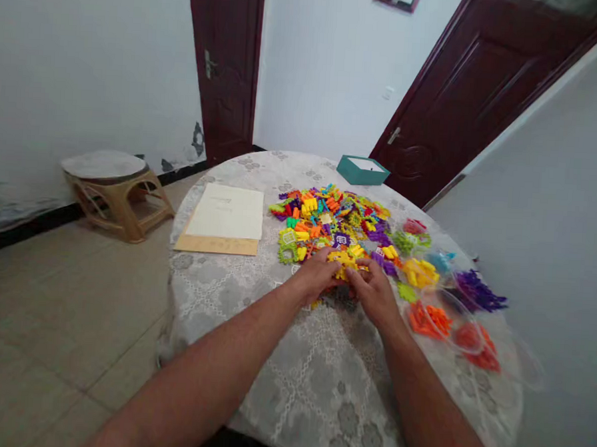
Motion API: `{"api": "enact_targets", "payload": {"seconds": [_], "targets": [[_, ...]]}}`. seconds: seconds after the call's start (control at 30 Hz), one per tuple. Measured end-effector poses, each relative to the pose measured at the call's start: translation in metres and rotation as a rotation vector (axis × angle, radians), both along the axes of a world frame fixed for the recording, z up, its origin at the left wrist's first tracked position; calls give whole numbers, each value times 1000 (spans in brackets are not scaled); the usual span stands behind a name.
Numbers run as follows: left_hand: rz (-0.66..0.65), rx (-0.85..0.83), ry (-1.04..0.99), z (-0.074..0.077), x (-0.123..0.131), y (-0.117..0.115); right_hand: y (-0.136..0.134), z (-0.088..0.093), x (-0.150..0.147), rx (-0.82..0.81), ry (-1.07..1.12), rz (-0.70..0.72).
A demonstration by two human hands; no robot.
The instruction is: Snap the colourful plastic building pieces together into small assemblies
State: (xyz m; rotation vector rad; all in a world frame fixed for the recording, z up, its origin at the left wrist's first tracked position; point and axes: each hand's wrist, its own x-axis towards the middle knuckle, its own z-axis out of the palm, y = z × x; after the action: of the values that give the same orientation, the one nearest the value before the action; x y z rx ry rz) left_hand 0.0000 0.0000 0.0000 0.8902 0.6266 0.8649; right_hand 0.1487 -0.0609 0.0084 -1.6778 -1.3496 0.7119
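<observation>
Yellow plastic building pieces (345,260) are held between my two hands at the near edge of a colourful heap. My left hand (318,272) grips them from the left, its fingers closed. From the other side, the fingers of my right hand (374,289) press against the same pieces. Just beyond lies the heap of mixed plastic building pieces (323,215), in orange, yellow, green, purple and red. A lime-green gear-shaped piece (288,251) sits left of my hands. Whether the held pieces are joined is too small to tell.
Sorted piles lie to the right: yellow pieces (420,273), orange pieces (429,320), red-orange pieces (477,346) and purple pieces (480,292), some in clear containers. Papers (226,213) lie at the left. A teal box (362,171) stands at the back of the round table (289,396). A stool (114,194) stands on the floor.
</observation>
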Motion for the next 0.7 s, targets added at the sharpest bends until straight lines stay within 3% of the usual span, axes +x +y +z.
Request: {"api": "enact_targets", "payload": {"seconds": [0.27, 0.5, 0.7], "targets": [[-116, 4, 28, 0, -9, 0, -7, -10, -2, 163, -310, -95], [-120, 4, 19, 0, -9, 6, 3, -13, 2, 111, 57, -83], [-163, -38, -39, 5, -9, 6, 1, -9, -7, 230, -189, -53]]}}
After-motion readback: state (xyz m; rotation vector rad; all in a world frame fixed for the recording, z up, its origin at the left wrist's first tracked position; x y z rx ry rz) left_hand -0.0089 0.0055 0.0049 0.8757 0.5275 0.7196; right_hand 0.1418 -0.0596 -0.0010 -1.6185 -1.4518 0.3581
